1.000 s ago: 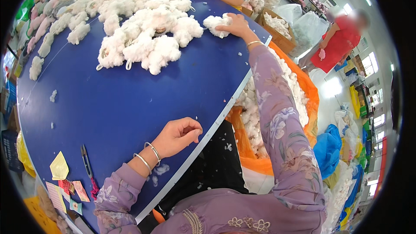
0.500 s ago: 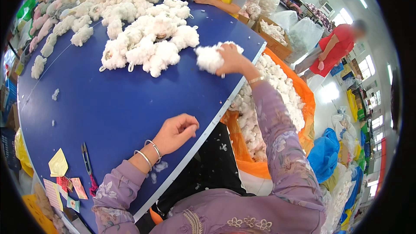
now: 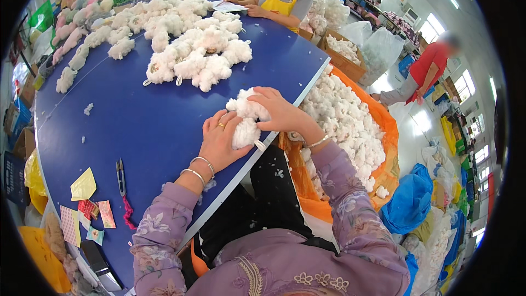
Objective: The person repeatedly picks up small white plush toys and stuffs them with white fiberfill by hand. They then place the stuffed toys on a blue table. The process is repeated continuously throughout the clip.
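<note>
A fluffy white plush piece with a small white loop lies on the blue table close to its right edge. My left hand curls around its left side, a ring and bangles showing. From the right, my right hand closes on the same piece, thumb and fingers sunk in the pile. Farther off, a heap of similar white plush pieces covers the table. Thread snips with a magenta cord tied on lie to the left of my left forearm.
An orange sack full of small white plush pieces stands against the table's right edge. Paper scraps lie at the near left. A person in a yellow apron writes across the table; another in red stands in the aisle.
My right hand has brought the white plush piece nearer to me from beside the heap. My left hand has moved up and taken hold of it too. The person in red has turned.
</note>
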Available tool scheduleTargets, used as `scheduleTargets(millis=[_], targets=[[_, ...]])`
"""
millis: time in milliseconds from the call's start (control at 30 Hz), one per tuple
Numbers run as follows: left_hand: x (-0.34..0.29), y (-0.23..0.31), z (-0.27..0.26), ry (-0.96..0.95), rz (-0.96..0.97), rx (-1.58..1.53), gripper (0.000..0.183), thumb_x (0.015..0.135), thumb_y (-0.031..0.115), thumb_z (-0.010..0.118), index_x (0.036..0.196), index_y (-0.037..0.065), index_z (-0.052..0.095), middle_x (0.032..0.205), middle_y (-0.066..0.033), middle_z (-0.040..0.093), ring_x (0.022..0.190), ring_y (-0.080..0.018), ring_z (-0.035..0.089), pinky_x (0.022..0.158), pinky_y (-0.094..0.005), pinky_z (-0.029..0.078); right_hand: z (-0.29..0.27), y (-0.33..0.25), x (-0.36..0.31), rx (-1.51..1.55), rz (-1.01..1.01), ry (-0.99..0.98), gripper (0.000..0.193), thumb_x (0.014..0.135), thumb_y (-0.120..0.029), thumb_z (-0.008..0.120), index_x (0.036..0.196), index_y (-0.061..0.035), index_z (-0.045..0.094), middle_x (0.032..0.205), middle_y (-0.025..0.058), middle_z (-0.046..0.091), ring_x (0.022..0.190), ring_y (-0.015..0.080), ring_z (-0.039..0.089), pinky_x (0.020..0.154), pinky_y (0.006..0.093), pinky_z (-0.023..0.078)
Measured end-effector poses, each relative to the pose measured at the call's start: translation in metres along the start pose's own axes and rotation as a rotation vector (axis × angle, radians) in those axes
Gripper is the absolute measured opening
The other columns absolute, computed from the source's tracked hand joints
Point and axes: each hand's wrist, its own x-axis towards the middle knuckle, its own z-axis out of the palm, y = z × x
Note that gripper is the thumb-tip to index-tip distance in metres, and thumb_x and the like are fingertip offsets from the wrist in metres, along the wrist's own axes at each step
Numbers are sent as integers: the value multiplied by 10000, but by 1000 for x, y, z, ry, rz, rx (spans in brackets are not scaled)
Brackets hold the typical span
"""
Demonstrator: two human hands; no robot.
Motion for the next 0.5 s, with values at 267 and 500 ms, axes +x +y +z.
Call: scheduleTargets(millis=[267,500], targets=[[1,-1,3,24,-55,22,687,679,249,816,1268,93,499,1298,-105,516,1289,-320,403,1074,-449,292,41,5,6,145,300,343,542,760,-218,754,1241,-91,539,1274,199,548,1119,377,575,952,432,462],[2,-9,7,47,-63,-11,669,646,161,833,1217,71,497,1228,-116,546,1242,-335,455,1045,-443,335,51,4,-20,526,413,396,498,803,-337,782,1093,-10,543,936,153,660,878,215,641,767,338,507]])
